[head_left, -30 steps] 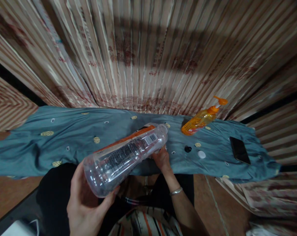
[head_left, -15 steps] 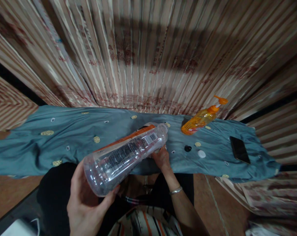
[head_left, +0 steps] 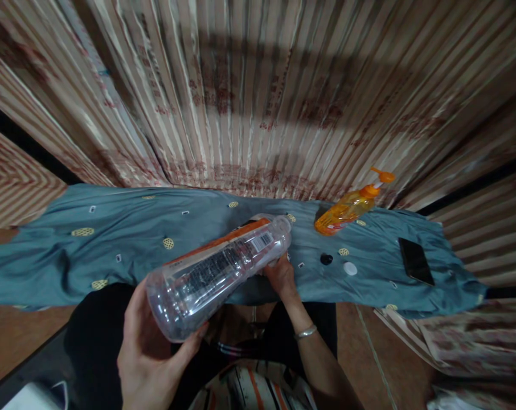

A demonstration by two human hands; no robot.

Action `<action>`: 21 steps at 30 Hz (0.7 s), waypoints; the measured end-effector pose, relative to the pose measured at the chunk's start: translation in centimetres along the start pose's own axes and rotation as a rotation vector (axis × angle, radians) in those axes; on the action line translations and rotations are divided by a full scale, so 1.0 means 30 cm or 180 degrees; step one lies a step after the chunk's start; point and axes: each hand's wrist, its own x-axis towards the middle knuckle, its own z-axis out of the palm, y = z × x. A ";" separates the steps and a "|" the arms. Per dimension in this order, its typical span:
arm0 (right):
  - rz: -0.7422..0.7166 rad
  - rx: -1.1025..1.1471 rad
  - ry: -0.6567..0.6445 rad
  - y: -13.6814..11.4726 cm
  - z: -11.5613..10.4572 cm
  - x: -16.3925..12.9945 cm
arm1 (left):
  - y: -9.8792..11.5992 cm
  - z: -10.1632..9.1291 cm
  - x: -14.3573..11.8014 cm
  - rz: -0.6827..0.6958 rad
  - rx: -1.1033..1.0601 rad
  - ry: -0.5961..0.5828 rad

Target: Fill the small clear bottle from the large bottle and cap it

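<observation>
Clear plastic, ribbed and glinting, fills the middle of the view: a large bottle (head_left: pixel 217 273) lies nearly on its side in both hands, base toward the camera and neck slanting up and away over the near edge of a blue-grey cloth (head_left: pixel 125 245). The left hand (head_left: pixel 151 347) cups the rounded base from below, thumb on one side and fingers curled up the other, grasping it. The right hand (head_left: pixel 280 277) closes around the neck end beneath the shoulder; its fingers are mostly hidden behind the bottle, and the mouth itself cannot be made out. A bangle (head_left: pixel 306 332) circles that wrist.

The bottle looks empty or nearly so. Its label wraps the body with an orange band along the top edge, a block of dark small print and a white barcode patch near the shoulder; none of the writing is readable.

On the cloth beyond sit an orange pump bottle (head_left: pixel 347 209), a small black cap (head_left: pixel 326 259), a white cap (head_left: pixel 350 268) just beside it, and a dark phone (head_left: pixel 416 261) well apart to the right. A striped curtain (head_left: pixel 258 97) hangs behind.
</observation>
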 end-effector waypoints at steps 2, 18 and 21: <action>0.0161 0.0105 0.0002 -0.006 0.002 0.000 | -0.006 -0.003 0.000 0.0044 -0.0020 -0.0041; 0.0254 0.0315 0.0029 -0.029 -0.004 -0.001 | -0.029 -0.022 0.002 0.0102 -0.0093 -0.0145; 0.0241 0.0334 0.0017 -0.035 -0.006 0.000 | -0.012 -0.014 0.001 0.0010 -0.0023 -0.0038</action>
